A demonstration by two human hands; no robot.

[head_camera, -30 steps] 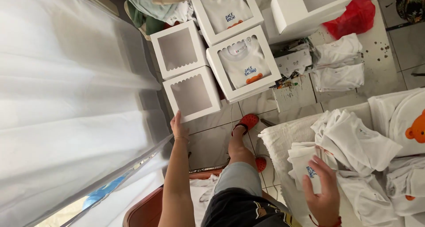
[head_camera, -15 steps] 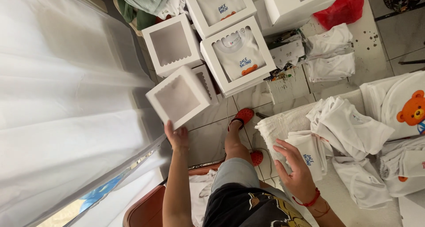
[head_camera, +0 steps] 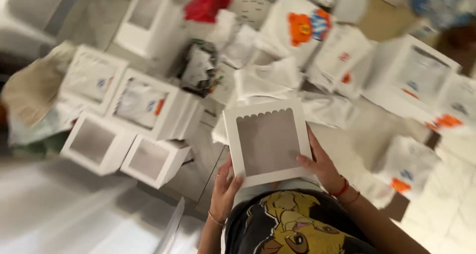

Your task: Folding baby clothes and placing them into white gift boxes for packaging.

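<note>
Held between both hands is a flat white square cardboard box lid with a scalloped clear window (head_camera: 268,141). It is gripped at its lower left edge by the left hand (head_camera: 224,190), whose fingers are curled onto the rim, and at its right edge by the right hand (head_camera: 321,164), whose thumb is pressed on the white border. The lid is held tilted just above the person's lap, over a dark shirt printed with a yellow lion face (head_camera: 292,224).

To the left, on the tiled floor (head_camera: 198,169), two white windowed boxes (head_camera: 124,152) are set side by side, touching. Behind them, two open white boxes holding folded white garments (head_camera: 126,98) are seen. Beyond the lid, loose folded white clothes (head_camera: 267,80) are piled; one bears an orange bear print (head_camera: 301,27). A red bag (head_camera: 208,1) lies farther back. Motion blur softens the right side, where what is probably another windowed white box (head_camera: 416,75) can be made out.
</note>
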